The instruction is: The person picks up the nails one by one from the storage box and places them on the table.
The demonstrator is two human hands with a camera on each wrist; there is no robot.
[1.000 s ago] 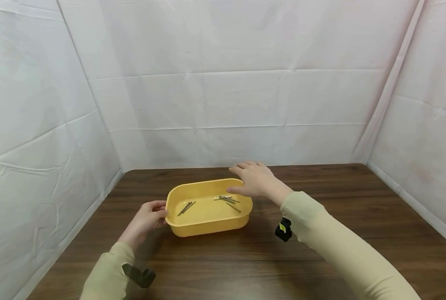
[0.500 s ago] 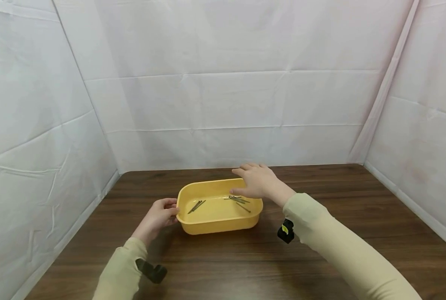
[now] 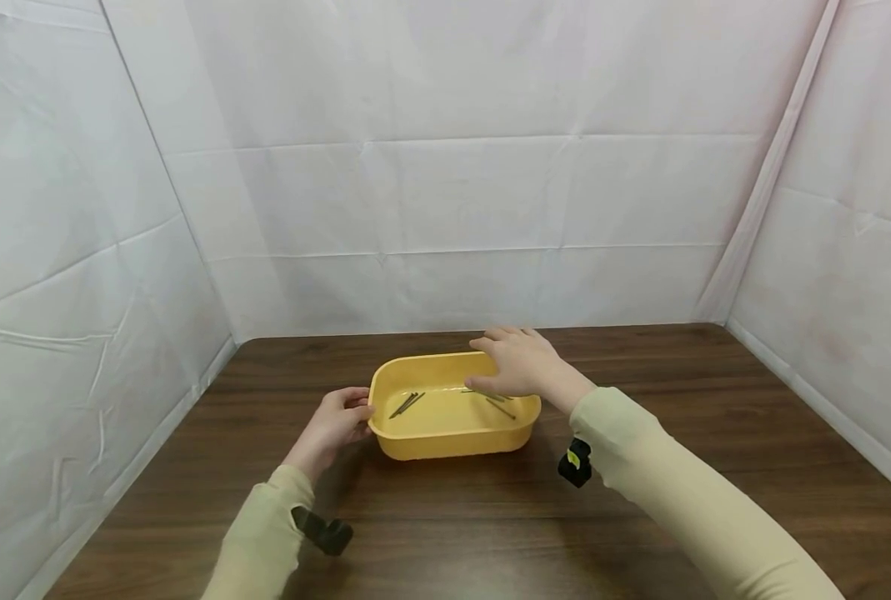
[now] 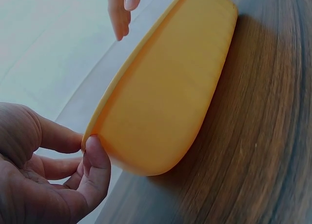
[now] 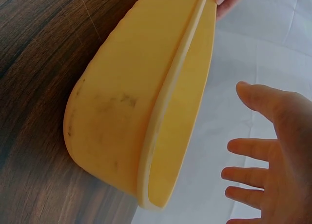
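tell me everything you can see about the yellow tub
The yellow tub is a shallow, rounded-rectangular basin that looks like smooth plastic, with a thin rolled rim and faint scuff marks on one outer end. It sits upright and flat on the dark wooden table, near its middle. Inside lie several thin dark nails, a few at the left and more at the right. The left hand pinches its left rim between thumb and fingers; the right hand hovers open over its right end.

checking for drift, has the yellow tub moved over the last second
Yes. The yellow tub has slid right along the table, away from the left wall's foot, though the head camera shifted a little too. The left hand pinches its rim.
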